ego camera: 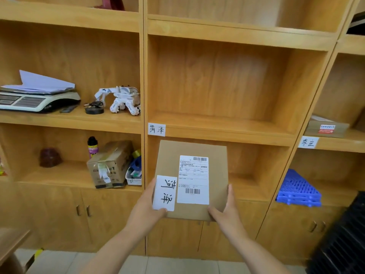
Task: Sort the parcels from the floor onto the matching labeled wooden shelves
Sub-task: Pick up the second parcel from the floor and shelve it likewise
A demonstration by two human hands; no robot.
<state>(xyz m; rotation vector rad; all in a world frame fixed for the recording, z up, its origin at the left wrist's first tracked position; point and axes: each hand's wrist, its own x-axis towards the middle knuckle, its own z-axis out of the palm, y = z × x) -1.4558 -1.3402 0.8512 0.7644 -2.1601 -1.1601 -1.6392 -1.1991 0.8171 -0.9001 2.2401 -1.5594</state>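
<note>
A flat brown parcel (192, 178) is held up in front of the wooden shelves (217, 131), just below the shelf edge with a small white tag (156, 129). The parcel stands tall — its long side runs up and down, with the top edge leaning away toward the shelves.

The left hand (148, 204) holds the bottom left corner. Its thumb presses on the front of the parcel and the other fingers are hidden behind it. The right hand (227, 208) holds the bottom right corner, thumb on the front near the bottom edge, fingers pressed together along the right side.

Two white papers are stuck on the front. The big one is a shipping label (193, 179) with a barcode at the top and another lower down; its small print is too tiny to read. The smaller handwritten note (165, 193) on the left has two big black characters, turned sideways. They look like 菏泽 — the same two characters as on the shelf tag above.

Another tag (308, 142) on the shelf to the right reads 枣庄, and a flat box (325, 128) with a red and white sticker lies on that shelf.
</note>
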